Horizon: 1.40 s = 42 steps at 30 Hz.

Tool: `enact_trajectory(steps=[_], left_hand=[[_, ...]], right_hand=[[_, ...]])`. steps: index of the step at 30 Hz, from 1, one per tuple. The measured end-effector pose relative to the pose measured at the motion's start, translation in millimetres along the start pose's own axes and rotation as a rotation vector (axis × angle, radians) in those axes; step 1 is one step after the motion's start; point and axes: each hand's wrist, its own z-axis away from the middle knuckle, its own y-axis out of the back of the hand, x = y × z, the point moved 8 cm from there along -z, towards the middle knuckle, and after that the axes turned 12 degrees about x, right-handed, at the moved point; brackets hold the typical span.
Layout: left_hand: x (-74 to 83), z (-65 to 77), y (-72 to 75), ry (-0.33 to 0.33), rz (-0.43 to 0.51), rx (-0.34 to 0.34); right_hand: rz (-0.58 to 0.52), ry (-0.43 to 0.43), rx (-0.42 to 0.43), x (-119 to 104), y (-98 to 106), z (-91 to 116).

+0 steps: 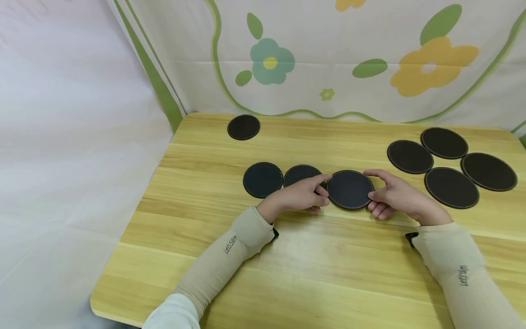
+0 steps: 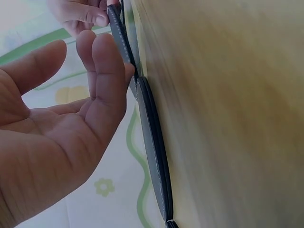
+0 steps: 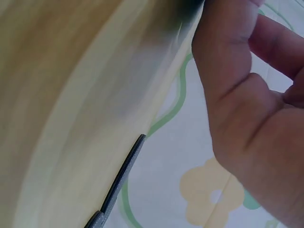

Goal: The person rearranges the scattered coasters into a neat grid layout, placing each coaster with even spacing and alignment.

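A round black coaster (image 1: 350, 189) with a stitched edge lies between my two hands. My left hand (image 1: 302, 194) reaches its left rim with the index fingertip. The left thumb and other fingers stand loosely bent and apart in the left wrist view. My right hand (image 1: 396, 196) grips the opposite rim with index finger and thumb. The held coaster (image 2: 121, 35) looks slightly tilted in the left wrist view. A second coaster (image 1: 300, 173), partly hidden by my left hand, adjoins another coaster (image 1: 263, 180) on its left, forming a row.
A lone coaster (image 1: 244, 127) lies near the table's back left. Several more coasters (image 1: 452, 187) form a cluster at the right. The wooden table (image 1: 312, 278) backs onto a white cloth (image 1: 312, 27) printed with flowers. Another pale cloth (image 1: 74, 160) hangs on the left.
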Motion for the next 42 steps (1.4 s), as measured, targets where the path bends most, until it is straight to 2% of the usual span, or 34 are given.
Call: enact_trajectory(steps=[10,22,25,28,31,38,40,42], left_hand=[[0.3,-0.9,-0.2,0.005,-0.041,0.004],[1.6,0.0,-2.4,0.010,-0.079,0.001],[3.7,0.2,1.2,-0.002,-0.076,-0.005],[8.4,1.3,14.8,-0.018,-0.051,-0.006],[12.9,2.7,38.9,-0.034,-0.030,0.022],[16.3,-4.7,98.9,-0.050,-0.037,0.171],[16.5,-8.1,110.7,-0.051,-0.046,0.203],[17.7,-11.0,116.5,-0.049,-0.050,0.217]], right_hand=[[0.126,-0.023,0.008,-1.8,-5.5,0.6],[0.159,-0.037,0.027,-1.3,-3.1,2.6],[0.157,-0.034,0.031,-0.5,-2.5,3.1],[0.146,-0.031,0.030,-1.2,-2.7,4.2],[0.122,-0.038,0.028,-2.0,-2.1,5.3],[0.133,-0.034,0.042,0.2,5.6,5.2],[0.138,-0.033,0.039,0.6,8.6,5.4],[0.141,-0.029,0.041,0.0,14.2,6.1]])
